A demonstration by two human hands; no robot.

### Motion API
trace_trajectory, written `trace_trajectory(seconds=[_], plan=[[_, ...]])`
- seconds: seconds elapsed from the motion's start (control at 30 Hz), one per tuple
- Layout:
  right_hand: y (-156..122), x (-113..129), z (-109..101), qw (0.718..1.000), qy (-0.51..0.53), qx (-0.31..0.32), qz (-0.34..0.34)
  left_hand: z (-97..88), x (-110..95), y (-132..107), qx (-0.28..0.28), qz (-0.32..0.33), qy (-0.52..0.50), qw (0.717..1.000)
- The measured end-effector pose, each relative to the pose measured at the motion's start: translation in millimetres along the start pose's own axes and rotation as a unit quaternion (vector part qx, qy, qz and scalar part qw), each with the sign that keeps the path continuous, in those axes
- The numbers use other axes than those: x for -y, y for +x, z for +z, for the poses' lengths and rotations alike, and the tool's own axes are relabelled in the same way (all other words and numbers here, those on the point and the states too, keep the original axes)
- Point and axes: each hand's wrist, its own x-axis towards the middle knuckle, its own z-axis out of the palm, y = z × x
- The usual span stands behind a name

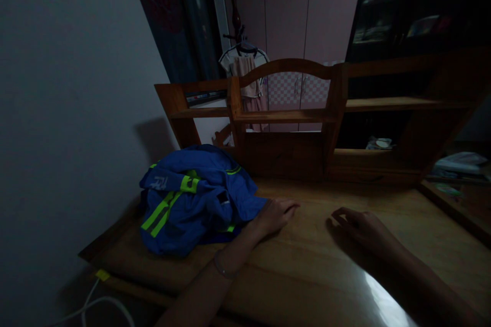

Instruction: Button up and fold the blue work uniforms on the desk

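Note:
A crumpled blue jacket [207,199] with bright yellow-green stripes lies in a heap on the left of the wooden desk [307,265]. Right beside its edge, my left hand [278,213] rests low at the desktop, palm down, fingers stretched forward and slightly bent, with nothing seen in them. The blue cloth meets the wrist side of this hand; whether it touches cannot be made out. Farther right, my right hand [356,225] hovers over the desk, casting a shadow, its fingers loosely bent and slightly apart, holding nothing visible.
A wooden shelf unit [284,117] stands along the desk's far edge. Clothes on a coat stand [245,61] and a pink wardrobe [287,15] are behind it. A wall [76,87] borders the left, with a white cable [103,299] below. Papers [460,163] lie at right.

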Motion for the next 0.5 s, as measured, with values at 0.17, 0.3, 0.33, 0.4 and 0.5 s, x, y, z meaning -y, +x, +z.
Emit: trace_trajectory(seconds=[0.17,0.3,0.33,0.4,0.5], plan=[[-0.3,-3.3,-0.3,1.0,0.022,0.018,0.006,1.3,2.8,-0.1,0.008,-0.014,0.001,1.0],[-1.8,0.0,-1.3,1.0,0.022,0.018,0.004,0.6,4.5,0.1,0.005,-0.02,0.007,1.0],[-1.5,-0.2,-1.5,1.0,0.022,0.018,0.005,0.7,4.9,0.1,0.004,-0.021,0.008,1.0],[0.0,-2.6,-1.6,1.0,0.018,0.017,0.01,1.8,5.6,-0.1,0.003,-0.02,0.009,1.0],[4.6,-9.7,-1.5,1.0,0.012,0.011,0.003,5.0,6.5,-0.9,-0.004,-0.012,0.01,1.0]])
